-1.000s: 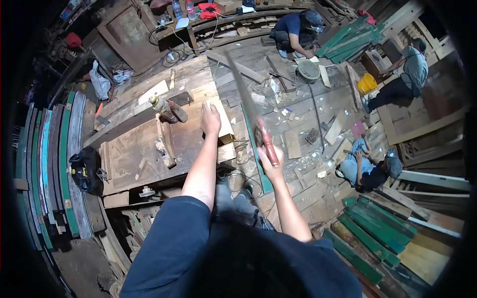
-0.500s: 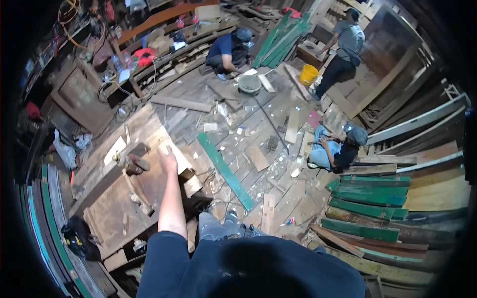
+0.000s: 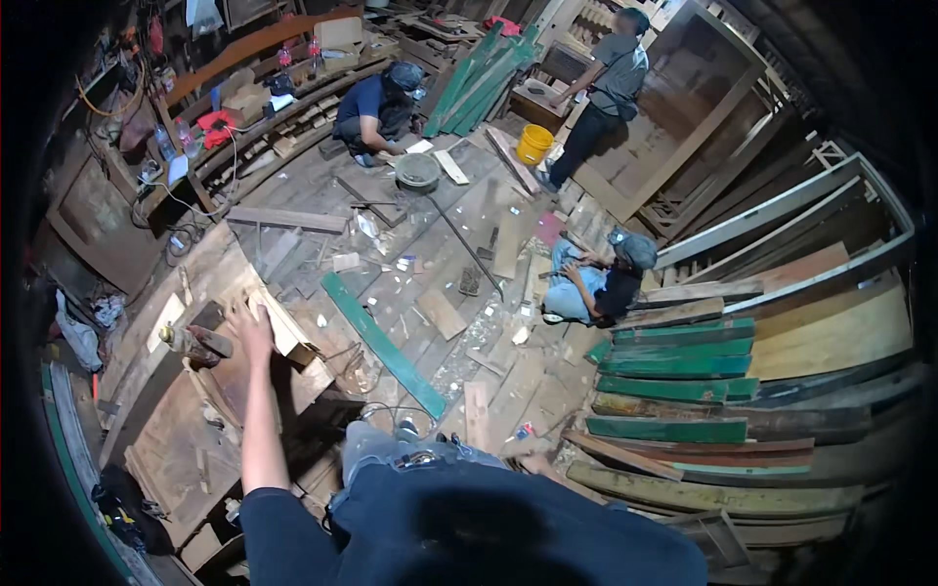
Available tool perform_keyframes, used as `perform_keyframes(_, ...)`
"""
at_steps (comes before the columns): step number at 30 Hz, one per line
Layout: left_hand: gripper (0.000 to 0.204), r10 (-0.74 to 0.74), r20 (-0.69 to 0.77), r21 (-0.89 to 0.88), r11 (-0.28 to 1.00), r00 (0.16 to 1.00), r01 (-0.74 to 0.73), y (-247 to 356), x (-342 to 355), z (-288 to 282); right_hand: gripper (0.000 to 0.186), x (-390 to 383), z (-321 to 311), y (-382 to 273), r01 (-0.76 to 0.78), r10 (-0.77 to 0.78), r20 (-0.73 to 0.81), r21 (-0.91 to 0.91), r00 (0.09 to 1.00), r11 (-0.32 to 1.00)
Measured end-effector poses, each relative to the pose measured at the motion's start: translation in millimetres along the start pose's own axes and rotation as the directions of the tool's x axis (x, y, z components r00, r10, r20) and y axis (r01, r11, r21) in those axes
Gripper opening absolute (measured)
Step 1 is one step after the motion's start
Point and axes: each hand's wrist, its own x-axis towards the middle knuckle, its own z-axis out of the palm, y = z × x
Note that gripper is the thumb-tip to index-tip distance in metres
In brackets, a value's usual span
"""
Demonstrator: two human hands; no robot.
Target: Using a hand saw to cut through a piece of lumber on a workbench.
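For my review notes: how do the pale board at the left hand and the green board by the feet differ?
The pale board looks like bare wood; the green board looks painted. The pale board lies on the bench, at the left hand; the green board, on the floor. Both lie flat.

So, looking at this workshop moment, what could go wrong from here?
The pale, straight-edged piece of wood at the left hand lies near the edge of the brown wooden workbench, so a knock might tip it off. The long, flat, green-painted board lies on the brown plank floor, one end near the person's foot, and could trip someone.
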Motion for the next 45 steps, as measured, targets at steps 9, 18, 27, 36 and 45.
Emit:
perform_keyframes(9,0.03,-0.144,0.848,-0.239,0.754,0.51,0.612,-10,-168,-194,0.044,-60,-94,-189,0.408,-0.401,-0.101,0.07,0.911,0.91)
perform_keyframes(18,0.06,-0.344,0.781,-0.292,0.535,0.52,0.793,-30,-386,-227,0.033,-32,-104,-174,0.382,-0.318,0.284,-0.209,0.905,0.9)
perform_keyframes(27,0.047,-0.313,0.653,-0.499,0.508,0.69,0.702,34,-285,-212,0.036,-7,-105,-151,0.401,-0.269,0.349,-0.392,0.898,0.828)
perform_keyframes(36,0.047,-0.023,0.651,-0.353,0.875,0.759,0.33,10,-253,-182,0.039,-45,-93,-184,0.517,-0.519,0.24,0.077,0.82,0.853)
perform_keyframes(45,0.02,0.091,0.791,-0.364,0.865,0.605,0.346,33,-195,-212,0.05,-120,-66,-220,0.369,-0.332,0.277,-0.093,0.902,0.925)
